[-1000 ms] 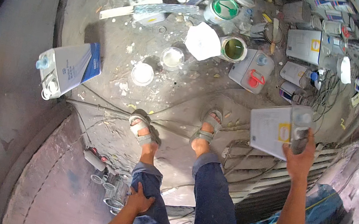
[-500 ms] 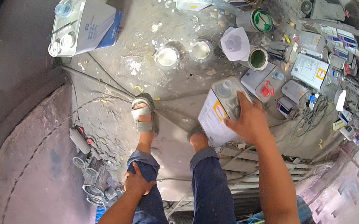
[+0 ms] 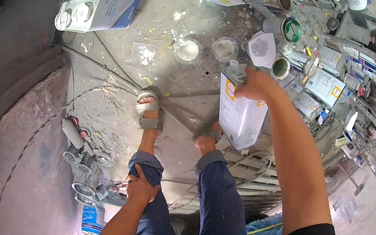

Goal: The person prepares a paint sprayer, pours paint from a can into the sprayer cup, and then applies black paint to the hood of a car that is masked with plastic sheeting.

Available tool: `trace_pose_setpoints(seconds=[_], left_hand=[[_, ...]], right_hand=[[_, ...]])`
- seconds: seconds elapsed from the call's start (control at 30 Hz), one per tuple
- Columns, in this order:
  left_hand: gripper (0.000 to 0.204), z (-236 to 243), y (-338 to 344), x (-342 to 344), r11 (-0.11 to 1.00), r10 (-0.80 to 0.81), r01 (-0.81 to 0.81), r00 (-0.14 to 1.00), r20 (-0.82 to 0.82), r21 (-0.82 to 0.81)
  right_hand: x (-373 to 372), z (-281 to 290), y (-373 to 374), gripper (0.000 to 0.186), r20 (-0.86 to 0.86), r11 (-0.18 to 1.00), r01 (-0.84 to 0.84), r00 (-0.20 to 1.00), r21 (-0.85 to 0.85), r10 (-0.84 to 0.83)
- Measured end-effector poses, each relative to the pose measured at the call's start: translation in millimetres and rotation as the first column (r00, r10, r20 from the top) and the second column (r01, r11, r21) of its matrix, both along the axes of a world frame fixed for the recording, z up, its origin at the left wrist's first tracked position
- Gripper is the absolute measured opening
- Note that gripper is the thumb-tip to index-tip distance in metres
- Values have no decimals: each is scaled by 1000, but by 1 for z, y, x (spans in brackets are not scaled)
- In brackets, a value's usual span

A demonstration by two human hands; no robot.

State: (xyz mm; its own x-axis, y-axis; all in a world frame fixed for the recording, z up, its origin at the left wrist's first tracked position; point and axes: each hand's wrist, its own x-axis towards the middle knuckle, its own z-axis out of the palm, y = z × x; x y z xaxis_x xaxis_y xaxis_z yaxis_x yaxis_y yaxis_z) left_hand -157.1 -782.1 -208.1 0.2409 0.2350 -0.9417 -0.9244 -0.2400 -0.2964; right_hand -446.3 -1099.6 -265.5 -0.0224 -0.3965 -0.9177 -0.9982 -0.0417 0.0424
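A tall white rectangular metal can with an orange mark point(image 3: 240, 116) is held at its top by the right hand point(image 3: 256, 85), with the fingers closed around the top edge. The can hangs just above the dusty grey concrete floor point(image 3: 121, 70), close beside the right foot in a grey sandal point(image 3: 208, 136). The left hand point(image 3: 139, 187) is rested flat on the left knee and nothing is held in it. To be carried well, the can should be kept upright and gripped firmly. The small open round tins point(image 3: 188, 49) near it should not be bumped.
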Motion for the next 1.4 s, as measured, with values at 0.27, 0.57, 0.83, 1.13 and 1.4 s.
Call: trace_pose_setpoints(seconds=[0.27,0.57,0.83,1.13,1.4], left_hand=[[123,-7,13,3,1000,-1,1,1000,-7,-23],[123,-9,17,6,998,35,-36,999,-18,-52],[124,-6,10,7,999,44,-45,999,-24,-19],[124,-7,16,8,998,38,-40,999,-27,-53],[123,-7,13,9,998,56,-56,998,-23,-32]], right_hand=[[12,-14,-19,67,10,994,-12,1000,113,11],[9,-34,-24,57,-1,985,-69,998,158,70],[17,-33,-35,87,-78,954,-57,993,296,84],[26,-32,-42,87,-127,932,-57,986,359,109],[29,-28,-46,57,-97,939,-83,988,333,122]])
